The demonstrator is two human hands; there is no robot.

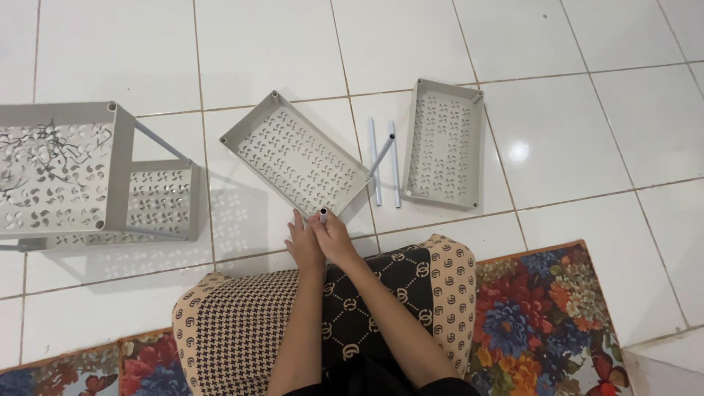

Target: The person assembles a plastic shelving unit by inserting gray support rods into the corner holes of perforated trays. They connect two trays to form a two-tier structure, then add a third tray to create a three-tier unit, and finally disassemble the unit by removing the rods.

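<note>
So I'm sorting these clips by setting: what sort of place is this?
Probably a room in a home, with work done on the floor: glossy white floor tiles, a flowered rug under the seated person, and grey plastic shelf trays with loose tubes spread about.

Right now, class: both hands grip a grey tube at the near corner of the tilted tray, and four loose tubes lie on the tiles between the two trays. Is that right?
Not quite. The head view shows two loose tubes between the tilted tray and the other tray, not four. Both hands, left and right, do grip the grey tube at the near corner.
</note>
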